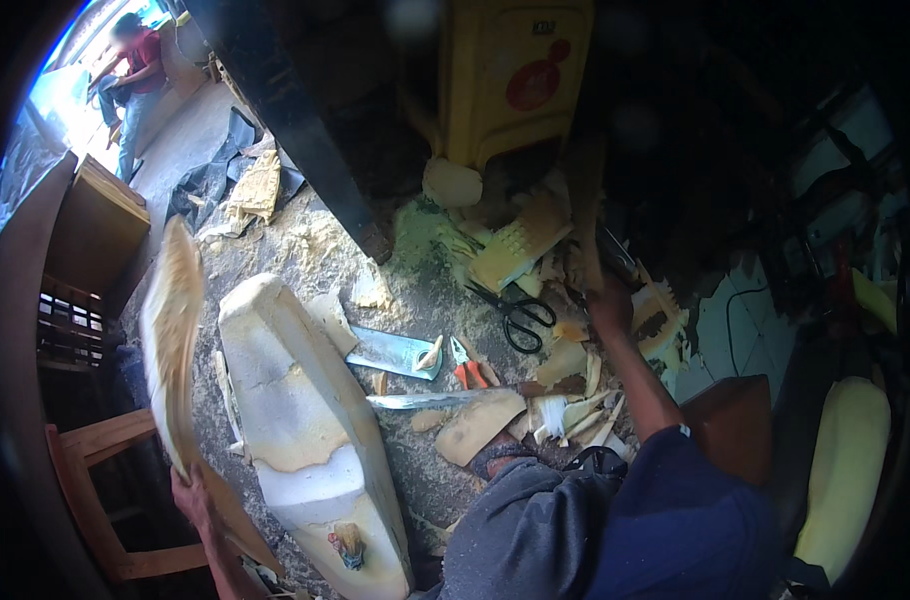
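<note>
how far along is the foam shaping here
Done, by the look of it: the big foam block is already rounded, and offcuts and dust litter the floor. In hand: the left hand holds up a thin foam slab; the right hand reaches into scraps by the scissors. Left: the block's surface is still patchy, and the long knife lies idle.
</note>
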`<state>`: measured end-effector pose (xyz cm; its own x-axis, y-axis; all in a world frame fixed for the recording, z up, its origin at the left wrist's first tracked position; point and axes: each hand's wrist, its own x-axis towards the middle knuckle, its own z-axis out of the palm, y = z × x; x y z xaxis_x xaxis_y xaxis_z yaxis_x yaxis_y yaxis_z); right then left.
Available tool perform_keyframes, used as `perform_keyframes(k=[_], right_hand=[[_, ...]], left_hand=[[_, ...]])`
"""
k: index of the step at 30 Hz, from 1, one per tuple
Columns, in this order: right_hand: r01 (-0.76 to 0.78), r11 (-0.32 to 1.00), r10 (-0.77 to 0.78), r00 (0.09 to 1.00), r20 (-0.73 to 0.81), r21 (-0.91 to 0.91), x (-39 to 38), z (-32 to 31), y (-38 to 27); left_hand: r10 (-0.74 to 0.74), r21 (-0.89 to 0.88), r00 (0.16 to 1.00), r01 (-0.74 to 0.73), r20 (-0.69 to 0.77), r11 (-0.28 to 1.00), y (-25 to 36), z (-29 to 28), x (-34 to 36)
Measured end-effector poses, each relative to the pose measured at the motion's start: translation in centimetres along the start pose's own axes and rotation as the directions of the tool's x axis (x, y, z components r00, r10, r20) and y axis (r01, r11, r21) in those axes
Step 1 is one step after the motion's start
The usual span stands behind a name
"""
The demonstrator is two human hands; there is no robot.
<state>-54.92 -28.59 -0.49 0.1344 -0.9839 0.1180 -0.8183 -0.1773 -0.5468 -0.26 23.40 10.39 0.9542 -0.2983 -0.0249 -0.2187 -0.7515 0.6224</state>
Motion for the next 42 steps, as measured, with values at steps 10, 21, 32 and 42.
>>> perform_keyframes(k=[10,21,32,42], right_hand=[[0.502,0.672,-0.336,0.862,0.381,-0.544,-7.6,1.2,-1.7],[0.162,0.983,-0.184,0.783,0.594,0.09,-10.0,0.0,-13.9],[-0.64,0.344,-0.567,0.442,0.695,0.687,-12.7,5.5,-30.2],[-0.717,0.554,-0.504,0.114,0.856,0.422,-13.3,11.3,-31.6]], left_hand=[[-0.168,0.509,0.985,0.126,0.036,0.852,-10.9,-1.2,-2.7],[0.126,-0.295,0.871,0.022,0.474,0.955,9.7,6.6,-12.3],[0.027,-0.653,0.741,0.574,0.671,0.495,20.4,11.2,-14.2],[-0.035,-0.55,0.6,0.754,0.799,0.36,14.7,10.0,-17.7]])
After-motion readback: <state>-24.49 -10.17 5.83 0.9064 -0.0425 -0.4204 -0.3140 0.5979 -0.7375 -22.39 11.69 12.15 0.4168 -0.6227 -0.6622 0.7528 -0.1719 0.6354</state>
